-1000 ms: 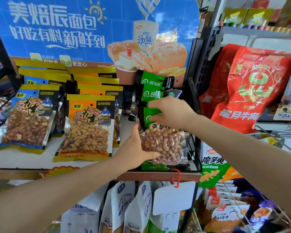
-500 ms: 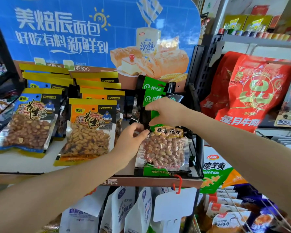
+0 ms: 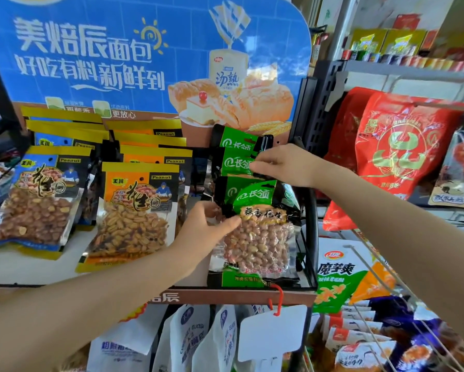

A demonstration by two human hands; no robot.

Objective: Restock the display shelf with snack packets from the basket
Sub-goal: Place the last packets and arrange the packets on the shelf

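At centre frame, left hand (image 3: 206,226) fingers grip the front peanut packet (image 3: 257,237) while right hand (image 3: 284,165) pinches the green packet behind (image 3: 236,165); next, seat them upright.

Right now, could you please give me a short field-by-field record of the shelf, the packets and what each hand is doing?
setting: shop display shelf under a blue bread advertisement board
left row: blue-and-yellow peanut packets
middle row: orange-and-yellow peanut packets
right row: green-topped clear peanut packets, standing in a black wire holder
left hand: fingers on the front green packet's left edge
right hand: at the top of a green packet further back
basket: not in view
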